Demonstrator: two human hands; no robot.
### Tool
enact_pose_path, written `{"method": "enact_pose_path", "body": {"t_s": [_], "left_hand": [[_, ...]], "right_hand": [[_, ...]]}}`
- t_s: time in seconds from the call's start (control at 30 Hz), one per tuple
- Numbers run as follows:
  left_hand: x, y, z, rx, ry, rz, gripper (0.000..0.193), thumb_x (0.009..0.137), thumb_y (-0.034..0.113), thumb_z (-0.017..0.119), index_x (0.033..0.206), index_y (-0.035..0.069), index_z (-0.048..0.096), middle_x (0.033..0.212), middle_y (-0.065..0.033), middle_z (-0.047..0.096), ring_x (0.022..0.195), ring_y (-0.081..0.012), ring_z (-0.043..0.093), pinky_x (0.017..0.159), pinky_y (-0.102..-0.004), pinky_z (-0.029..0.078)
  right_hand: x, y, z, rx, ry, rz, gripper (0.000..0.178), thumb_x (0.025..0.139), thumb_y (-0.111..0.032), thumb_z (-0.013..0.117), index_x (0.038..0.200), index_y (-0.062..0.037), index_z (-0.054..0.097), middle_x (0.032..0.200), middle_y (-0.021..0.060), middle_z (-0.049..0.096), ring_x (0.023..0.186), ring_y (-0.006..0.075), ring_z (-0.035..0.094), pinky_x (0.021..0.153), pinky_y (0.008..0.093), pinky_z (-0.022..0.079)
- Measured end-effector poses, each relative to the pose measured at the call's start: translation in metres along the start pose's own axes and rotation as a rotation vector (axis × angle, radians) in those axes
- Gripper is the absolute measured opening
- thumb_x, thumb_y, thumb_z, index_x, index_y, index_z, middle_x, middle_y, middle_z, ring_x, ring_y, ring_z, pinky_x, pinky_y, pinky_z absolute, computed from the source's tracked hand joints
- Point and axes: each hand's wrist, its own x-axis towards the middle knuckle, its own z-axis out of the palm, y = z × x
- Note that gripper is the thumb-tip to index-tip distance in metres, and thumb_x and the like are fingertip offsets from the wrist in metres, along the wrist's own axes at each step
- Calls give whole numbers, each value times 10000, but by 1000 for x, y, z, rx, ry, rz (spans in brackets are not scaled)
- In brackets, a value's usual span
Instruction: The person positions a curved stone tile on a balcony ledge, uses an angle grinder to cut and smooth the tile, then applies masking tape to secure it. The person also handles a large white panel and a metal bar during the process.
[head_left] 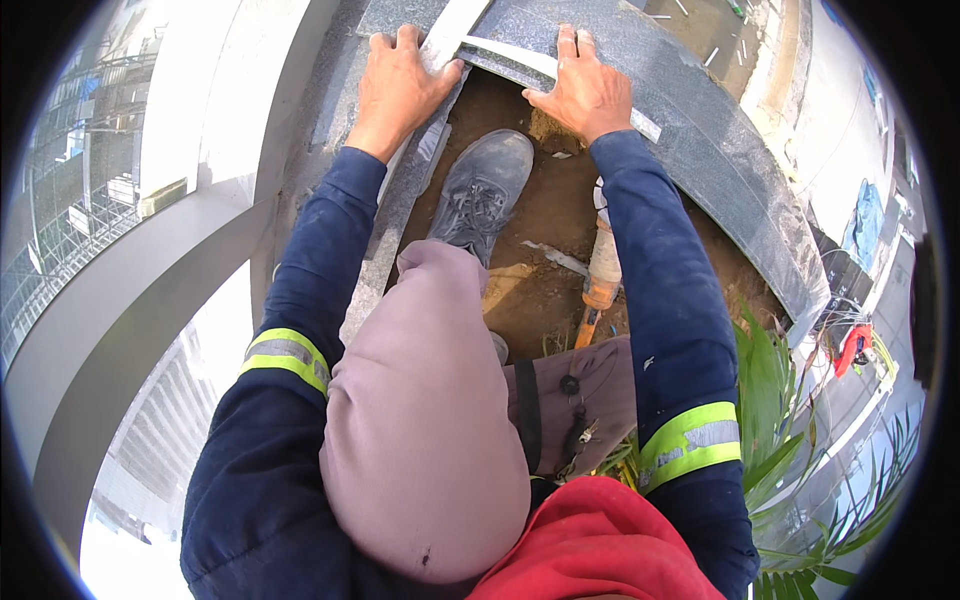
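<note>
My left hand (402, 92) lies over a broad white strip (456, 32) at the corner of the grey stone slabs, fingers bent on one side and thumb on the other. To its right, a narrower white strip (510, 54) runs along the edge of a dark grey stone slab (700, 150). My right hand (588, 92) grips this narrower strip, fingertips over the slab and thumb by the near edge. Whether the two strips are joined cannot be made out. Both hands frame an opening of brown soil (560, 200).
My shoe (484, 185) stands in the soil beside an orange angle grinder (602, 270), partly behind my right forearm. A curved white metal frame (150, 265) rises at left. Green palm leaves (770, 440) are at lower right. Beyond the slab lie a red object (853, 348) and cables.
</note>
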Motion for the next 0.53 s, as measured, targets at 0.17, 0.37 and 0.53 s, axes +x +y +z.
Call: {"method": "enact_pose_path", "body": {"t_s": [0.17,0.37,0.53], "left_hand": [[-9,-1,-2,10,8,57,506,839,409,770,1069,-16,621,1018,-237,648,905,-426,661,798,-500,538],[-19,8,-6,25,-46,-34,516,835,429,763,1056,-13,614,1027,-219,654,918,-425,671,790,-499,540],[-17,14,-11,41,-99,-73,523,843,422,761,1121,4,613,1085,-201,633,971,-422,686,832,-496,565]], "right_hand": [[-10,9,-1,131,134,13,1142,671,-702,830,1527,-56,440,1508,217,511,1184,382,669,968,456,565],[-34,14,16,424,412,59,962,747,-597,844,1411,36,552,1365,248,620,1175,384,666,1015,428,525],[-29,10,17,646,258,103,801,846,-469,792,1396,58,547,1364,256,619,1216,395,637,1027,465,513]]}}
